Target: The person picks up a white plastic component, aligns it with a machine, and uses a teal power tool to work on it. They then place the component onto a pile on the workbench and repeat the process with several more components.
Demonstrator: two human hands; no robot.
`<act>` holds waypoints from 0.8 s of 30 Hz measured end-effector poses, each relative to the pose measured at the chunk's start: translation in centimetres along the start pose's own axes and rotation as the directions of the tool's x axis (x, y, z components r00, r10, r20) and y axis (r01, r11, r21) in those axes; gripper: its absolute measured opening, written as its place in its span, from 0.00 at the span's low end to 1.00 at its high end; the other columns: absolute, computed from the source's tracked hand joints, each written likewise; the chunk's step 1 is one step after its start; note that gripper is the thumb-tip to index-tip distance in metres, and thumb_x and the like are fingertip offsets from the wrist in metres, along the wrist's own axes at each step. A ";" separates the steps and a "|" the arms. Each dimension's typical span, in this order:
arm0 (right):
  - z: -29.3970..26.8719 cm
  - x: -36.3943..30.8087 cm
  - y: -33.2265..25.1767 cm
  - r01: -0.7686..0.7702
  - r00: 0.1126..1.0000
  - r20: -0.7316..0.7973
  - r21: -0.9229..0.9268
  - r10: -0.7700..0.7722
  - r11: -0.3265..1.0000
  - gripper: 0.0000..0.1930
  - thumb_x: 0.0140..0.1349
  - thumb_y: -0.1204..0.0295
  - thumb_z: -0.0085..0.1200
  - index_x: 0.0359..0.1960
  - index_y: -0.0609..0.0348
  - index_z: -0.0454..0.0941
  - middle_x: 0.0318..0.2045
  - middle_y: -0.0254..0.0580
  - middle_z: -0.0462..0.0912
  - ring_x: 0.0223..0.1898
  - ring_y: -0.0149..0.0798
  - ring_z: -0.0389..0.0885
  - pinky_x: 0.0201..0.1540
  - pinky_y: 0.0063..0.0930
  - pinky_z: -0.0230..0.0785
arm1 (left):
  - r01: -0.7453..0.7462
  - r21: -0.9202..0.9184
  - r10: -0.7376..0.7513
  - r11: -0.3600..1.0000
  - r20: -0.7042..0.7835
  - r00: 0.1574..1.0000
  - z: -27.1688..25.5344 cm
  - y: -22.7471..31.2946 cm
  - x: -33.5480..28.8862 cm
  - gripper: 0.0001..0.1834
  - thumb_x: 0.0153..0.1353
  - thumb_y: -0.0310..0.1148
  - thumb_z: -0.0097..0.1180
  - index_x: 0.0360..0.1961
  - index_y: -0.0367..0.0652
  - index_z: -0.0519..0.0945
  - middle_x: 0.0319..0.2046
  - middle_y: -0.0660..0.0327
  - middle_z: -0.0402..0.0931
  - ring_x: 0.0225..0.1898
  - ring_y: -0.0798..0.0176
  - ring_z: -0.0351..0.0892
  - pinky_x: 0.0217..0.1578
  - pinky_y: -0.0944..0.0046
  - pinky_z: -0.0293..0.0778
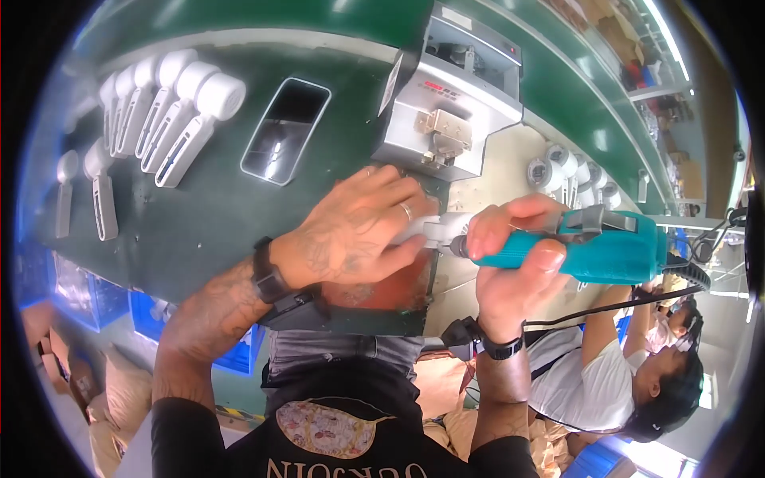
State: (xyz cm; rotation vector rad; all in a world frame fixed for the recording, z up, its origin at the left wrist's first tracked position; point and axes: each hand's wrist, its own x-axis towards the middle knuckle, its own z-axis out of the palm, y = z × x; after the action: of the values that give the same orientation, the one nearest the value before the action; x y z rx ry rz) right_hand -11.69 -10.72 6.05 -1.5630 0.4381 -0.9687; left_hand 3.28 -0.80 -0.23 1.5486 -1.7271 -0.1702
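Observation:
My right hand (514,279) is closed around a teal electric screwdriver (610,245), which lies nearly level with its tip pointing left. My left hand (355,227), fingers bent, grips a small white plastic part (434,231) over the workbench. The screwdriver's tip meets or almost meets that white part; the exact contact is hidden by my fingers. Much of the part is covered by my left hand, so its whole shape does not show. Beneath the left hand lies a reddish-orange patch (382,287) on the green bench top.
White round-headed devices with slotted handles (187,147) stand in a row at the left, beside a smartphone (287,131). A grey metal machine (446,103) is straight ahead. More white devices (558,171) sit at right. A black cable (613,309) trails rightward, near a seated co-worker (594,382).

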 end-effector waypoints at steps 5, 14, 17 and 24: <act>0.2 -0.2 0.8 -0.005 1.000 0.026 0.026 0.005 1.000 0.32 0.64 0.40 0.52 0.41 0.64 0.67 0.18 0.38 0.68 0.18 0.36 0.69 0.23 0.32 0.64 | 0.028 -0.013 -0.027 1.000 0.027 0.999 -0.1 0.1 0.1 0.16 0.54 0.34 0.62 0.44 0.41 0.78 0.38 0.59 0.73 0.41 0.54 0.71 0.44 0.56 0.69; 0.4 -0.2 1.7 -0.029 0.998 0.066 0.125 0.021 0.992 0.24 0.64 0.49 0.55 0.35 0.59 0.64 0.18 0.40 0.68 0.17 0.36 0.67 0.22 0.33 0.65 | 0.019 0.027 -0.021 0.999 0.047 0.999 -0.3 0.2 0.2 0.17 0.54 0.35 0.62 0.44 0.42 0.78 0.40 0.60 0.74 0.42 0.54 0.71 0.44 0.56 0.70; 0.3 -0.5 1.5 0.005 0.999 0.052 0.134 -0.012 0.991 0.24 0.65 0.49 0.55 0.37 0.60 0.65 0.19 0.40 0.69 0.18 0.36 0.68 0.23 0.33 0.65 | 0.002 0.055 -0.003 0.999 0.018 1.000 -0.3 0.6 0.5 0.17 0.55 0.34 0.61 0.45 0.42 0.78 0.42 0.59 0.74 0.43 0.53 0.72 0.45 0.56 0.70; -1.3 -3.2 0.9 -0.088 0.992 -0.059 0.276 0.108 0.957 0.29 0.62 0.41 0.54 0.43 0.57 0.70 0.21 0.37 0.71 0.22 0.35 0.69 0.25 0.29 0.62 | -0.120 0.030 0.118 0.992 0.064 0.991 -1.0 1.1 -0.5 0.20 0.51 0.34 0.67 0.46 0.45 0.80 0.46 0.61 0.79 0.44 0.55 0.77 0.46 0.57 0.72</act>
State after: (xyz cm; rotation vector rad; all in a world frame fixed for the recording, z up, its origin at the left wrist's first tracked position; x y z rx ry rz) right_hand -14.38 -9.37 4.06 -1.2485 0.4107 -0.9678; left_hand 3.05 0.33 0.87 1.4732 -1.8741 -0.1309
